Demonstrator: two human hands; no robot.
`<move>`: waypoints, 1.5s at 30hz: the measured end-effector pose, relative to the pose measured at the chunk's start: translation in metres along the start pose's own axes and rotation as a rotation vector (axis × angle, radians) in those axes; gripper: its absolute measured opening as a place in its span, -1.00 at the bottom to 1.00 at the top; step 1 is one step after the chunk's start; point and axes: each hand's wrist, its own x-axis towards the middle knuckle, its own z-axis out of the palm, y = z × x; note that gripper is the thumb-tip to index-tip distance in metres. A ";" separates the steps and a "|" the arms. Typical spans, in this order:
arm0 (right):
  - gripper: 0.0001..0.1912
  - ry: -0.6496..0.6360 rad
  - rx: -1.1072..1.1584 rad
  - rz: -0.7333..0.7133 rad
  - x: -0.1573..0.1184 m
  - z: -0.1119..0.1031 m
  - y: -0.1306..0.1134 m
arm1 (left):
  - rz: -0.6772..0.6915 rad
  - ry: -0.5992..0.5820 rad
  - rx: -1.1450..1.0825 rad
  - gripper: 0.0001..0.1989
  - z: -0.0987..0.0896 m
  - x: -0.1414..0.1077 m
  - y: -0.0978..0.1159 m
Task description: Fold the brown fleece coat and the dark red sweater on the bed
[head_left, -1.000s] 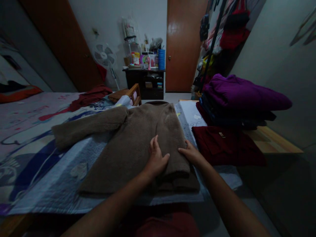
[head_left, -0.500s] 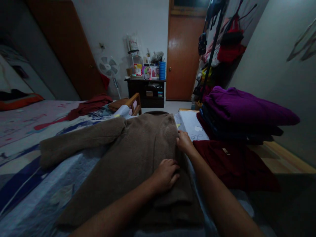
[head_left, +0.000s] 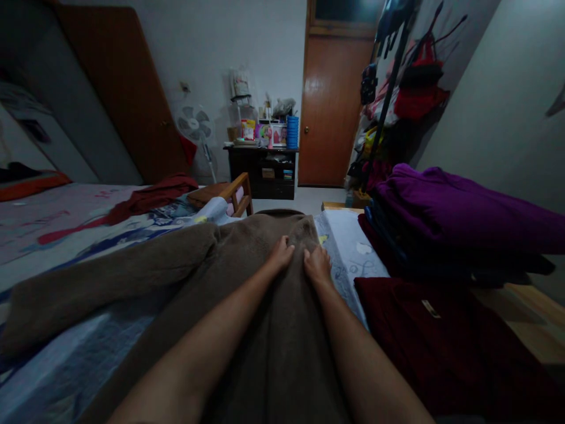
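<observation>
A brown, fleecy coat point(head_left: 241, 250) lies spread over the bed, one sleeve stretched out to the left. Near its shoulder, my left hand point(head_left: 281, 255) is closed on the cloth, thumb and fingers pinching it. My right hand point(head_left: 318, 264) grips the coat's right edge, a short way from the left hand. A soft ridge of cloth runs between the two hands. The other sleeve cannot be made out. My forearms cover part of the coat's front.
On the right lie a dark red folded garment point(head_left: 410, 330) and a stack of folded clothes topped by a purple one point(head_left: 459, 206). A wooden chair frame point(head_left: 241, 191) stands beyond the coat. A fan point(head_left: 195, 125) and dark cabinet point(head_left: 260, 174) are against the wall.
My left hand has moved forward, from lying on the coat's lower right part to gripping near the shoulder. My right hand stays at the edge. The view has shifted closer to the bed.
</observation>
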 end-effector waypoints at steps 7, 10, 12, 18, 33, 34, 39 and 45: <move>-0.66 -0.025 0.112 0.002 0.032 0.009 0.013 | 0.020 -0.166 -0.106 -0.62 0.014 0.070 -0.004; -0.69 -0.066 0.085 -0.003 0.033 0.013 0.020 | -0.010 -0.255 -0.121 -0.72 0.014 0.083 -0.005; -0.70 -0.071 0.067 -0.003 0.032 0.016 0.025 | -0.033 -0.287 -0.131 -0.72 0.014 0.089 -0.006; -0.68 0.013 0.098 0.005 0.029 0.021 0.035 | -0.026 -0.239 -0.131 -0.66 0.017 0.101 -0.014; -0.67 0.143 -0.080 -0.116 0.023 0.027 0.035 | 0.346 -0.262 0.782 -0.52 0.042 0.056 0.002; -0.66 0.111 -0.107 -0.108 0.022 0.027 0.034 | 0.317 -0.317 0.819 -0.49 0.043 0.056 0.000; -0.60 -0.006 -0.185 -0.109 0.020 0.027 0.031 | 0.237 -0.395 0.869 -0.37 0.045 0.063 -0.017; -0.50 -0.007 -0.206 -0.201 0.014 0.034 0.032 | 0.309 -0.312 0.923 -0.43 0.047 0.074 -0.022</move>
